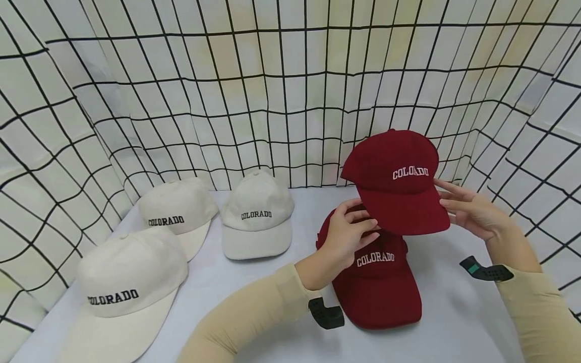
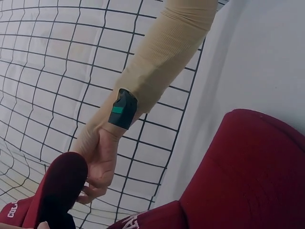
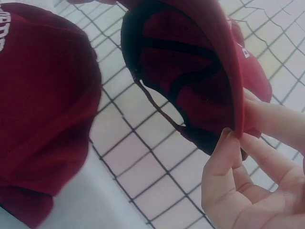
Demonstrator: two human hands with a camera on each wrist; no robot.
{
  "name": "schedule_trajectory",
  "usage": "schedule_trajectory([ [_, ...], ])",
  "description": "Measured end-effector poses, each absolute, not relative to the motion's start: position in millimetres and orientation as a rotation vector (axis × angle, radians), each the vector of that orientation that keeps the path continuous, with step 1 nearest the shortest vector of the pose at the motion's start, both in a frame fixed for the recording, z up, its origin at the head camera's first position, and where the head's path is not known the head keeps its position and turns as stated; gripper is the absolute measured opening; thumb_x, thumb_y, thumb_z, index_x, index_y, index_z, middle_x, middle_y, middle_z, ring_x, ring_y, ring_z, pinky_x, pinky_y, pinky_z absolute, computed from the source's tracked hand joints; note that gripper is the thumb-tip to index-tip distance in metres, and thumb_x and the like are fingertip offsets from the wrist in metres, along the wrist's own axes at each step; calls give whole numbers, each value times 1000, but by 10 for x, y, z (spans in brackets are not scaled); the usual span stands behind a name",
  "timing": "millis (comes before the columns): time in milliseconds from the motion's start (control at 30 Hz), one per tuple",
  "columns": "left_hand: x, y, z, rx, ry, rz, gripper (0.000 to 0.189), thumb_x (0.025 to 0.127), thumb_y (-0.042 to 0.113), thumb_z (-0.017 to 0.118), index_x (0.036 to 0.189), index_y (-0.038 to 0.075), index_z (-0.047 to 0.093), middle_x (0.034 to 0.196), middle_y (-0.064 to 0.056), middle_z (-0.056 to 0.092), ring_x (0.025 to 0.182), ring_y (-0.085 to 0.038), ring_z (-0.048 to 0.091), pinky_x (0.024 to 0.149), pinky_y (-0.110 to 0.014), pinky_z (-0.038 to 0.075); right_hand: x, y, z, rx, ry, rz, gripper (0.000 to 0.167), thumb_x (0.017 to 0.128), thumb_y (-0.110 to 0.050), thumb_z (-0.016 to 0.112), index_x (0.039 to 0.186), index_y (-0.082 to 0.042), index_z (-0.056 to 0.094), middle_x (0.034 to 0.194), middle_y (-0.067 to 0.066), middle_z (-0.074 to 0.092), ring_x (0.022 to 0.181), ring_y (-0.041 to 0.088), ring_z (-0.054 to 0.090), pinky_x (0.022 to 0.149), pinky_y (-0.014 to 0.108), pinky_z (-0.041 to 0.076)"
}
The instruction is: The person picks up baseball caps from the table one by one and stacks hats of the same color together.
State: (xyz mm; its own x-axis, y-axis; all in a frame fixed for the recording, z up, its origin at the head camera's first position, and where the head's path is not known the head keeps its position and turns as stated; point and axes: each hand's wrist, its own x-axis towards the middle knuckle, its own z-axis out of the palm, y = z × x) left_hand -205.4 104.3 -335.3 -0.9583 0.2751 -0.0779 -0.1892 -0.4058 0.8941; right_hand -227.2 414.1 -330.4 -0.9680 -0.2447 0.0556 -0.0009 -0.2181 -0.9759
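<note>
Right hand (image 1: 474, 212): you pinch the brim edge of the raised red cap (image 1: 395, 176), thumb on its underside, fingers on the upper face.
Left hand (image 1: 338, 239): your fingers and thumb hold the brim's opposite edge.
Raised cap: it hangs tilted between your two hands, above the table (image 1: 272, 307), white COLORADO lettering toward you.
Lower red cap (image 1: 379, 290): it rests on the table beneath the raised one, partly behind your left hand, brim toward you.
Middle white cap (image 1: 257, 242): it sits left of your left hand.
Rear white cap (image 1: 174, 201): farther left of that hand.
Front white cap (image 1: 131, 267): well left of your left hand and nearer you.
Grid cloth (image 1: 290, 55): it stands beyond both hands.
</note>
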Motion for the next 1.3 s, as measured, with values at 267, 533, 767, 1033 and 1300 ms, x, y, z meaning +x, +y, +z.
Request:
schedule_trajectory([
  [267, -2000, 851, -3416, 112, 1478, 2424, 54, 94, -10, 66, 141, 12, 49, 102, -4, 63, 81, -15, 69, 78, -33, 61, -2315, 3987, -3367, -350, 1735, -2330, 47, 106, 3, 46, 132, -28, 70, 123, 1, 67, 104, 19, 70, 83, 34, 60],
  [533, -1951, 725, -3500, 65, 1486, 2427, 55, 93, -10, 65, 141, 12, 48, 100, -3, 61, 80, -14, 69, 73, -30, 61, -2353, 3876, -3459, -423, 1772, -2267, 51, 106, 4, 45, 136, -30, 67, 123, 3, 65, 103, 17, 69, 84, 34, 60],
  [767, -1907, 616, -3589, 43, 1496, 2417, 55, 94, -10, 65, 141, 11, 47, 102, -4, 61, 80, -15, 69, 74, -30, 61, -2336, 3775, -3580, -355, 1761, -2246, 48, 106, 1, 48, 131, -33, 69, 122, 1, 66, 103, 16, 69, 86, 34, 59],
  [1033, -1887, 556, -3670, 34, 1486, 2417, 56, 95, -9, 63, 143, 10, 45, 103, -5, 61, 82, -15, 68, 74, -29, 61, -2327, 3729, -3689, -343, 1708, -2241, 48, 107, 1, 47, 131, -33, 69, 122, 2, 66, 105, 16, 69, 87, 34, 59],
  [1300, -1873, 532, -3734, -17, 1465, 2414, 56, 94, -10, 64, 143, 8, 44, 101, -4, 60, 79, -14, 68, 76, -31, 61, -2321, 3721, -3767, -368, 1674, -2210, 49, 106, 2, 46, 130, -33, 70, 126, -1, 68, 106, 17, 71, 88, 33, 58],
])
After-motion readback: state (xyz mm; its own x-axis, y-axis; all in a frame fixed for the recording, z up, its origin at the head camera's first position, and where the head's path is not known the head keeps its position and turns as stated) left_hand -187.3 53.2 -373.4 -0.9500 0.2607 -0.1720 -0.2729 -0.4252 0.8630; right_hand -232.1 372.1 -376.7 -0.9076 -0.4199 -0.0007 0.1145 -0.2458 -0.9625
